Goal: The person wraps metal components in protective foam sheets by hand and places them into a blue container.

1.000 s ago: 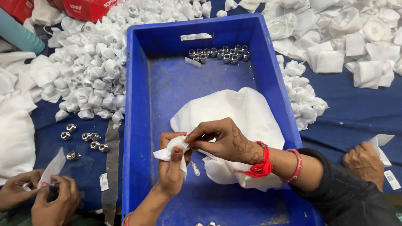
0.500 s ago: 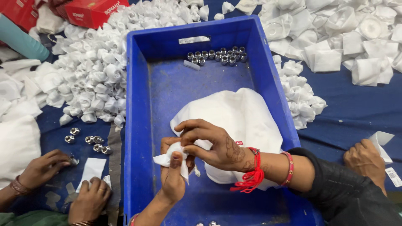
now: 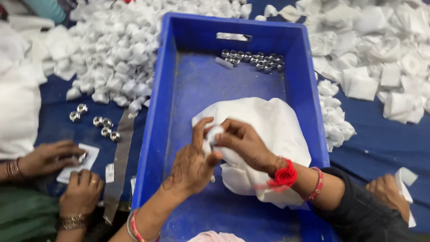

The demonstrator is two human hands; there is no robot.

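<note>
Hands: both inside blue crate, meeting over a small white wrapped piece.
L hand: palm down, fingers curled, thumb and forefinger pinching the wrapped piece from the left/under side. Bangles at wrist.
R hand: fingers bent, tips pressed on the same wrapped piece from the right; hand rests on white cloth bag. Red thread and pink band at wrist.
Wrapped piece: held between both hands, touching fingertips of each, just above crate floor; contents hidden by the wrap, cannot tell what is inside.
Cloth bag: crumpled, lies under and beyond R hand, against crate's right wall.
Metal nuts: loose cluster at far end of crate, well beyond both hands, apart from bag.
Wrapped pieces, pile: outside crate, far-left of L hand, on blue cloth surface. Second pile far-right of R hand.
Loose nuts: outside crate, left of L hand.
Co-worker hands: pair at left, holding a nut on a white paper square; another hand at right, behind R forearm, holding white paper.
</note>
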